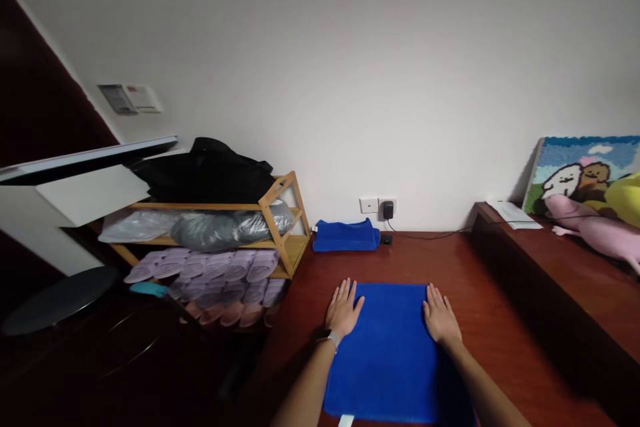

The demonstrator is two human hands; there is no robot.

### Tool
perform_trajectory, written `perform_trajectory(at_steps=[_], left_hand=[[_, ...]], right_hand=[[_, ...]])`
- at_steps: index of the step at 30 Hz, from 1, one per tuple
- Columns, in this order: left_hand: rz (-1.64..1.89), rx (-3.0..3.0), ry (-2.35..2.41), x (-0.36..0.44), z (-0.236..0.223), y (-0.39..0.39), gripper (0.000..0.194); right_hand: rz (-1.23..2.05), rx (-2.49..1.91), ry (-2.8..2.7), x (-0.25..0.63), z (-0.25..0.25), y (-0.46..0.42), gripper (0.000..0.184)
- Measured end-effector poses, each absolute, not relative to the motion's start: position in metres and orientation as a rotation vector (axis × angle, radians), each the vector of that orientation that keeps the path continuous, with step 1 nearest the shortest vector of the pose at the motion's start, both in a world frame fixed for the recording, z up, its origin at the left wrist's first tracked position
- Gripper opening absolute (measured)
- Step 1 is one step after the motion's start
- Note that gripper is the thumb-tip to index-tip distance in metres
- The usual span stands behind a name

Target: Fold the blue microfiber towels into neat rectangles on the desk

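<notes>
A blue towel (390, 353) lies spread flat on the dark red wooden table (500, 307) in front of me. My left hand (343, 310) rests palm down on the towel's far left corner, fingers stretched out. My right hand (440, 317) lies flat on its far right corner, fingers also extended. Neither hand holds anything. A second blue towel (346, 236), folded, sits at the table's back edge by the wall.
A wall socket with a black charger (387, 209) and its cable sits behind the table. A wooden rack (280, 227) at left holds slippers, bags and a black garment. A raised ledge at right carries a picture (583, 170), papers and plush toys (600, 230).
</notes>
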State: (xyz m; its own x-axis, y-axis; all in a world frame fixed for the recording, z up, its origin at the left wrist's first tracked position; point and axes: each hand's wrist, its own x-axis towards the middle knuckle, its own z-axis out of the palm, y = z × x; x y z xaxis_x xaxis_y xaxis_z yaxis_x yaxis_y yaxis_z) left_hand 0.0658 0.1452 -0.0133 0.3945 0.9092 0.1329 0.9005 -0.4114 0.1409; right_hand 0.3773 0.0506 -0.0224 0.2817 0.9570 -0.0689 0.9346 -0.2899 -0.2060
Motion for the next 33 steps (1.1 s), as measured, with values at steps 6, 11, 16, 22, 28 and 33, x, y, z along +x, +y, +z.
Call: perform_trajectory(at_steps=[6, 11, 16, 22, 28, 33], left_hand=[[0.295, 2.565, 1.677, 0.068, -0.013, 0.144, 0.075], [0.179, 2.530, 1.678, 0.069, 0.001, 0.154, 0.077], [0.235, 2.624, 1.574, 0.135, 0.012, 0.147, 0.073], [0.380, 2.690, 1.182, 0.240, -0.017, 0.096, 0.066], [0.323, 2.674, 1.329, 0.178, -0.017, 0.112, 0.066], [0.203, 2.566, 1.658, 0.087, -0.006, 0.141, 0.071]], right_hand=[[0.228, -2.451, -1.804, 0.376, -0.022, 0.051, 0.069], [0.227, -2.425, -1.794, 0.376, -0.020, 0.051, 0.069], [0.257, -2.405, -1.780, 0.377, -0.019, 0.052, 0.069], [0.259, -2.381, -1.820, 0.380, -0.024, 0.051, 0.068], [0.244, -2.385, -1.800, 0.379, -0.026, 0.052, 0.070], [0.263, -2.373, -1.777, 0.379, -0.026, 0.052, 0.070]])
